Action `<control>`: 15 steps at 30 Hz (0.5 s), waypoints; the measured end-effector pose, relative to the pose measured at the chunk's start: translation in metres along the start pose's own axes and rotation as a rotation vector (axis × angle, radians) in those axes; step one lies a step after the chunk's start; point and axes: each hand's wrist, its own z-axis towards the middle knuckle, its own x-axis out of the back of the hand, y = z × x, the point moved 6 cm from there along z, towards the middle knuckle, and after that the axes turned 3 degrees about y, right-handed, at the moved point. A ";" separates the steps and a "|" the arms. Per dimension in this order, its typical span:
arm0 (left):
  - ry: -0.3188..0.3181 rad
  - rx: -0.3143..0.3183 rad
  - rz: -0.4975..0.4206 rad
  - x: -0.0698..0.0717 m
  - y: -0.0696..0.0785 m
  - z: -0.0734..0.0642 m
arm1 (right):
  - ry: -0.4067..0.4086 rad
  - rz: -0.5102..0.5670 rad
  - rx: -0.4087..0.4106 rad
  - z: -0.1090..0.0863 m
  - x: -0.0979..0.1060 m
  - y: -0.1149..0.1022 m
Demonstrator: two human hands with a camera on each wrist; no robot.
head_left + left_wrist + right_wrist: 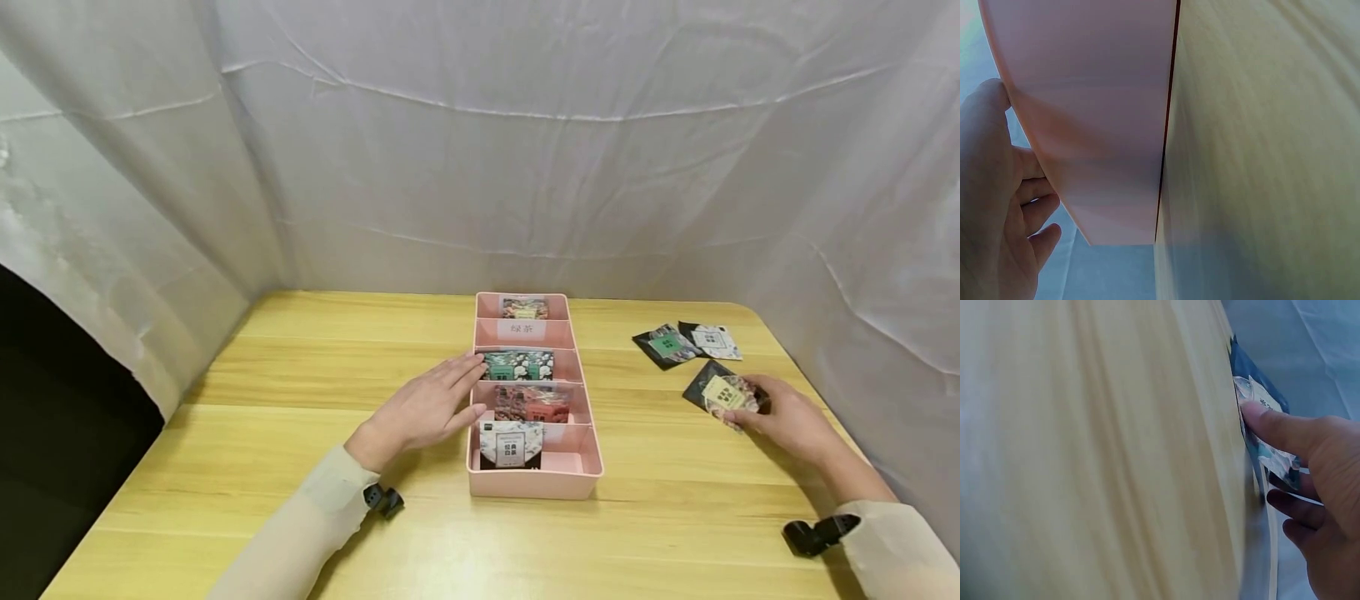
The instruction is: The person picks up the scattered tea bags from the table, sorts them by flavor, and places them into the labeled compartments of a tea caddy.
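Observation:
My right hand (795, 421) pinches a tea sachet (723, 390) with a pale yellow label, at the right of the table. In the right wrist view the thumb lies on the printed face of this sachet (1272, 459), which tilts near the tabletop. My left hand (423, 410) rests at the left rim of a pink divided box (534, 486), fingers extended and lightly bent. The left wrist view shows its fingertips along the rim, beside the box's smooth side wall (1091, 125).
Two more sachets, one green-labelled (666, 343) and one white-labelled (714, 340), lie behind the right hand. Inside the box, front to back, are white (510, 446), red (534, 406), green (517, 365) and yellow-labelled (525, 309) sachets. A pale curtain (480, 183) surrounds the table.

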 end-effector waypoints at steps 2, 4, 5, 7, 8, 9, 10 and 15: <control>0.000 0.001 0.000 0.000 0.000 0.000 | 0.017 -0.001 0.009 0.001 0.002 -0.002; -0.001 0.000 0.002 0.000 0.000 0.000 | 0.029 -0.004 0.016 0.002 0.004 -0.005; -0.001 0.000 0.002 0.000 0.000 0.000 | 0.037 -0.006 0.019 0.002 0.004 -0.006; -0.003 0.001 0.002 -0.001 0.000 0.000 | 0.055 -0.007 0.027 0.003 0.006 -0.008; -0.006 0.003 0.002 -0.001 0.000 0.000 | 0.062 -0.001 0.030 0.003 0.007 -0.009; -0.008 0.004 0.003 -0.001 0.000 -0.001 | 0.070 0.006 0.033 0.003 0.009 -0.010; -0.008 0.004 0.004 -0.001 0.000 -0.001 | 0.081 0.013 0.037 0.003 0.010 -0.011; -0.011 0.009 0.003 -0.001 0.000 -0.001 | 0.128 0.053 0.047 0.003 0.016 -0.018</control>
